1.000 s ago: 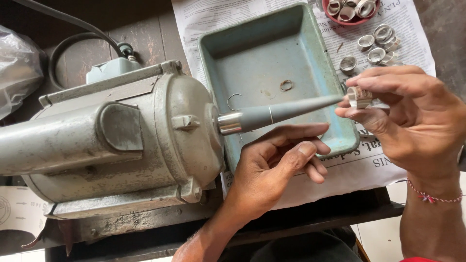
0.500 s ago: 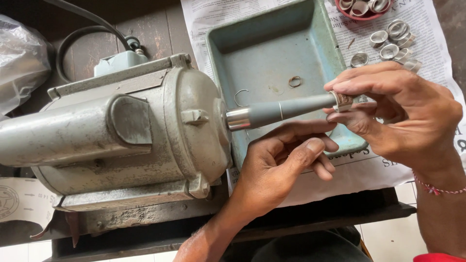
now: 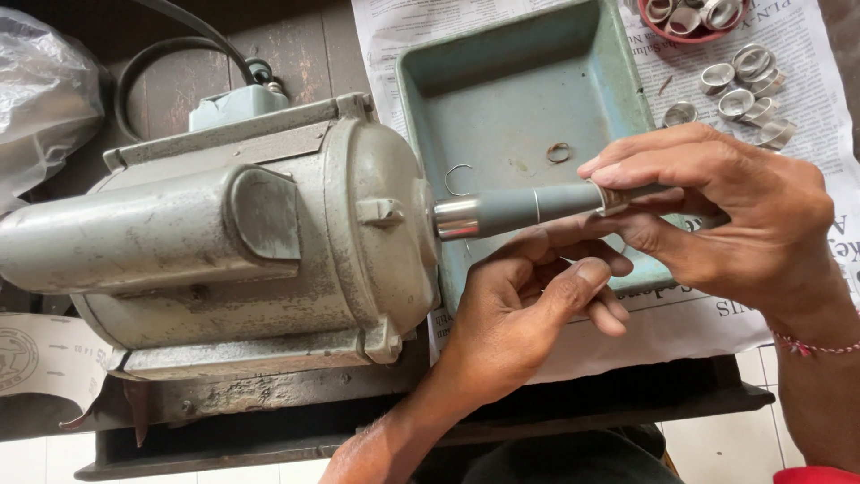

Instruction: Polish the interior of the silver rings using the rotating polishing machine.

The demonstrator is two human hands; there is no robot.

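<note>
A grey electric motor [image 3: 224, 233] lies on a dark bench, its tapered spindle [image 3: 520, 208] pointing right over a teal metal tray [image 3: 502, 81]. My right hand [image 3: 726, 211] pinches a small silver ring [image 3: 612, 199] that sits around the spindle, well up from its tip. Just under the spindle, my left hand [image 3: 528, 309] is held with fingers loosely curled and the index finger resting against its underside; it holds nothing.
Two small wire rings [image 3: 558, 152] lie in the tray. Several silver rings [image 3: 743, 85] lie on newspaper [image 3: 806, 54] at the upper right, beside a red bowl [image 3: 685, 22] with more. A black cable [image 3: 161, 54] and a clear plastic bag [image 3: 40, 90] are at the left.
My right hand has moved left along the spindle, taking the ring from beyond the tip onto it and further up the taper. The left hand stays under the spindle.
</note>
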